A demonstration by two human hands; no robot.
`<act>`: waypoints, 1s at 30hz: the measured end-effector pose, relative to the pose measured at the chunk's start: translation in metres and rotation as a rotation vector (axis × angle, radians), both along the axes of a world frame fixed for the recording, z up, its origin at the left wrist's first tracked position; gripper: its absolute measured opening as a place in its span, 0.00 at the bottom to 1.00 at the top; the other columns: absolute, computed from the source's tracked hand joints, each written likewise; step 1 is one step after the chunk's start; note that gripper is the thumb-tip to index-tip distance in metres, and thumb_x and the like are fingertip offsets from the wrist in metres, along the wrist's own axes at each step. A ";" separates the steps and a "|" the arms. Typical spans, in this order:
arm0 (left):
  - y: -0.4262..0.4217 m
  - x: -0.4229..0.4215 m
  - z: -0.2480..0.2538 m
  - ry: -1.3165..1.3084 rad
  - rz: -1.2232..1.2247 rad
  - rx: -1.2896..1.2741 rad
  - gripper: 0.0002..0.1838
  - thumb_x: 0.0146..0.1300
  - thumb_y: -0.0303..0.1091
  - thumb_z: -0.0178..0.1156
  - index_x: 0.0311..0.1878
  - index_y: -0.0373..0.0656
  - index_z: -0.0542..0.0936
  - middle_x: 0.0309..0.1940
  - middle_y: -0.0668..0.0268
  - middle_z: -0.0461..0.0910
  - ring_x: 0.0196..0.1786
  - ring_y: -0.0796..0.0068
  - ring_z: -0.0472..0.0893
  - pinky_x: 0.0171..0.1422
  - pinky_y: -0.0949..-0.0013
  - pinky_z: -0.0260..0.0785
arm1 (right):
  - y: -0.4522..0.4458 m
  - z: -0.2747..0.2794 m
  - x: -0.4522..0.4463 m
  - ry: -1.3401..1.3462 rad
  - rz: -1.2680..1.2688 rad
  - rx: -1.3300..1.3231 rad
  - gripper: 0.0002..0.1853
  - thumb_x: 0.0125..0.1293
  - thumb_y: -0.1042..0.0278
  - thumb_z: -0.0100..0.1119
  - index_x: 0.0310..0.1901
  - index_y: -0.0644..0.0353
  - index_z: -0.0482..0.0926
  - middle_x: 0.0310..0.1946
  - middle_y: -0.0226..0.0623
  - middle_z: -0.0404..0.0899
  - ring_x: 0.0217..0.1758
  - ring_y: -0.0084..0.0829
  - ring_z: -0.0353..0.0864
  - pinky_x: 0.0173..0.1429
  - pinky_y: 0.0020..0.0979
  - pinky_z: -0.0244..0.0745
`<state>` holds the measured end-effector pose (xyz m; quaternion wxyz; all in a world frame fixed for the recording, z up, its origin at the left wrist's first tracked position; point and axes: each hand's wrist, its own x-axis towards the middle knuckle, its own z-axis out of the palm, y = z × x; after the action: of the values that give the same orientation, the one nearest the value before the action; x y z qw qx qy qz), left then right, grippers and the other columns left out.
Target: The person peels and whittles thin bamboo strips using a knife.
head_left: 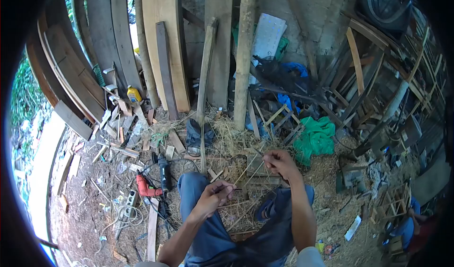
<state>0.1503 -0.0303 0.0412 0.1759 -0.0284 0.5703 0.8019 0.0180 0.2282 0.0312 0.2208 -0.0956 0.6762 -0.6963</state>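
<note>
My left hand [217, 196] is above my left knee, fingers closed in a pinch on a thin pale strip [241, 176], which looks like split cane or straw. The strip slants up and away toward my right hand [280, 164]. That hand is closed too, and a short, thin, dark object [258, 152] sticks out from its fingertips; it may be a blade, but its kind is unclear. Below and between the hands, a wooden block [257, 165] lies on the straw-covered ground between my legs.
A red power tool [147, 186], a dark power tool [164, 173] and a power strip [127, 205] with cords lie at left. Planks [165, 44] lean at the back near a yellow bottle [134, 94]. A green plastic bag [315, 137] lies ahead right. Another person [414, 226] is at lower right.
</note>
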 end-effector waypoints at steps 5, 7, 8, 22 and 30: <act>0.002 -0.008 -0.005 0.027 0.015 0.025 0.07 0.69 0.30 0.53 0.43 0.37 0.77 0.27 0.69 0.73 0.19 0.88 0.61 0.21 0.81 0.49 | -0.024 0.002 0.020 0.105 -0.021 0.173 0.07 0.64 0.65 0.59 0.33 0.58 0.80 0.19 0.22 0.72 0.18 0.13 0.67 0.20 0.17 0.58; 0.001 -0.002 -0.004 0.065 -0.025 0.007 0.07 0.69 0.30 0.53 0.43 0.37 0.76 0.27 0.68 0.73 0.20 0.89 0.61 0.21 0.81 0.49 | -0.007 -0.017 -0.001 0.019 -0.231 0.140 0.09 0.66 0.63 0.59 0.32 0.58 0.79 0.19 0.22 0.72 0.18 0.13 0.66 0.20 0.18 0.57; -0.001 0.004 -0.007 0.049 -0.037 -0.005 0.07 0.69 0.30 0.53 0.43 0.37 0.76 0.27 0.68 0.73 0.20 0.89 0.61 0.21 0.81 0.49 | 0.006 0.000 -0.006 -0.012 -0.299 0.074 0.09 0.66 0.62 0.58 0.32 0.58 0.79 0.20 0.23 0.71 0.17 0.13 0.63 0.19 0.20 0.57; 0.011 -0.019 0.007 -0.132 0.115 0.357 0.13 0.69 0.26 0.48 0.56 0.40 0.72 0.25 0.69 0.69 0.19 0.88 0.60 0.20 0.83 0.47 | -0.065 0.004 0.052 0.341 0.067 0.134 0.15 0.66 0.58 0.58 0.34 0.64 0.80 0.18 0.24 0.71 0.21 0.14 0.66 0.26 0.24 0.61; 0.026 -0.031 -0.014 0.005 0.273 0.119 0.12 0.70 0.35 0.52 0.53 0.42 0.74 0.20 0.74 0.65 0.17 0.88 0.59 0.17 0.81 0.48 | -0.064 0.015 0.053 0.398 0.018 0.476 0.17 0.64 0.55 0.61 0.31 0.63 0.80 0.18 0.34 0.74 0.20 0.23 0.72 0.27 0.29 0.65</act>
<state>0.1194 -0.0045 0.0277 0.0652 -0.0935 0.5128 0.8509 0.0710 0.1638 0.0466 0.1064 -0.1817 0.8493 -0.4842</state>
